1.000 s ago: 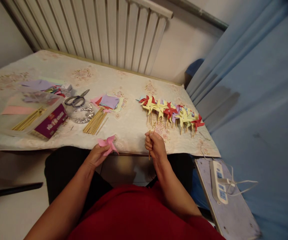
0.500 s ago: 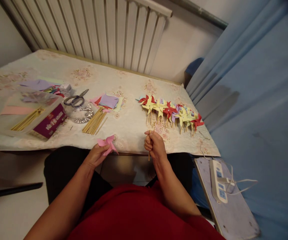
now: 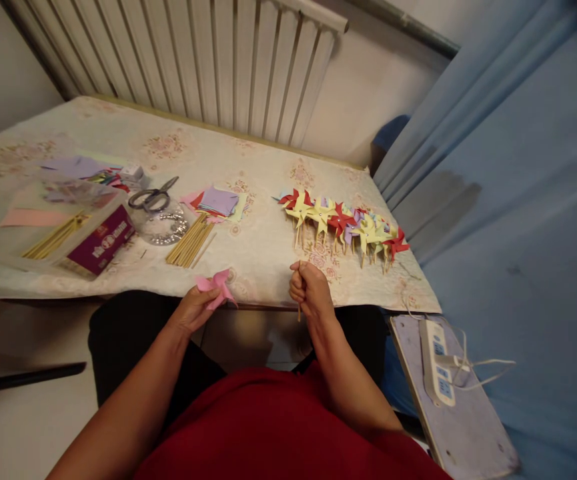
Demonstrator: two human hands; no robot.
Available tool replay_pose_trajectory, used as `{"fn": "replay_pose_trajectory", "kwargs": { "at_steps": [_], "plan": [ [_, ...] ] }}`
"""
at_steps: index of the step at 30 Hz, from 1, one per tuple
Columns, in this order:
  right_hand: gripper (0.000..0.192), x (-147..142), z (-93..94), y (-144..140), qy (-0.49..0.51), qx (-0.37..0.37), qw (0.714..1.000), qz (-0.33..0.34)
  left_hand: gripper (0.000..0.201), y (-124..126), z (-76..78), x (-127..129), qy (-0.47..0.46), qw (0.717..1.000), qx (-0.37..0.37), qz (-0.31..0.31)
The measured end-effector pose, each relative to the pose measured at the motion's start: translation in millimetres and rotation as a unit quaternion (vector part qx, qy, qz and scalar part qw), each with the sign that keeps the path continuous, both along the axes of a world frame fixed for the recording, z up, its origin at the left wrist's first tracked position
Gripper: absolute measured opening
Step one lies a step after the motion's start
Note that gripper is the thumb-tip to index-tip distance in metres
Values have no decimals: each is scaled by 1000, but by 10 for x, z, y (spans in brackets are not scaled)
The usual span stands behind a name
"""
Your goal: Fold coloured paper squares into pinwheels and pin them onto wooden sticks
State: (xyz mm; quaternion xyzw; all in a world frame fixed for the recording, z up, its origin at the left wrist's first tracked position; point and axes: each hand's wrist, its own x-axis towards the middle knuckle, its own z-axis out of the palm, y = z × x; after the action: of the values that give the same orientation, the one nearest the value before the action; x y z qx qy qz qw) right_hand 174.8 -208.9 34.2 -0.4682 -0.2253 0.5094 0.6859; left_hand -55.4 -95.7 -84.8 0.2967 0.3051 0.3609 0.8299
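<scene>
Pink paper pinwheel (image 3: 219, 288) pinched in the left hand (image 3: 198, 305), stick (image 3: 299, 313) gripped in the curled right hand (image 3: 313, 288), both near the table (image 3: 265, 283) edge; I'd go easy on that pinch so it won't crease.

Across the table from me, a pale ribbed radiator (image 3: 208, 60) stands along the wall (image 3: 353, 93), with a pipe (image 3: 403, 27) running off to its right. A flowered cloth (image 3: 263, 177) covers the table. At my right hangs a blue curtain (image 3: 533, 200); near it I see a greyish board (image 3: 468, 427) carrying a white power strip (image 3: 437, 367), with a plug (image 3: 451, 362) pushed in. Low on my left, a dark bar (image 3: 28, 378) shows against pale floor (image 3: 23, 433).
</scene>
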Motion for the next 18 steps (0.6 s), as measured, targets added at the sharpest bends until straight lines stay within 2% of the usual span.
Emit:
{"fn": "replay_pose_trajectory", "kwargs": {
  "at_steps": [5, 10, 18],
  "plan": [
    [20, -2, 23, 3, 12, -3, 1000, 3, 34, 0, 2, -1, -1, 1000, 0, -6],
    [20, 8, 18, 3, 9, -6, 1000, -1, 31, -8, 6, 6, 7, 1000, -3, 9],
    [24, 21, -9, 8, -6, -7, 1000, -9, 28, -6, 13, 2, -2, 1000, 5, -3]
  ]
}}
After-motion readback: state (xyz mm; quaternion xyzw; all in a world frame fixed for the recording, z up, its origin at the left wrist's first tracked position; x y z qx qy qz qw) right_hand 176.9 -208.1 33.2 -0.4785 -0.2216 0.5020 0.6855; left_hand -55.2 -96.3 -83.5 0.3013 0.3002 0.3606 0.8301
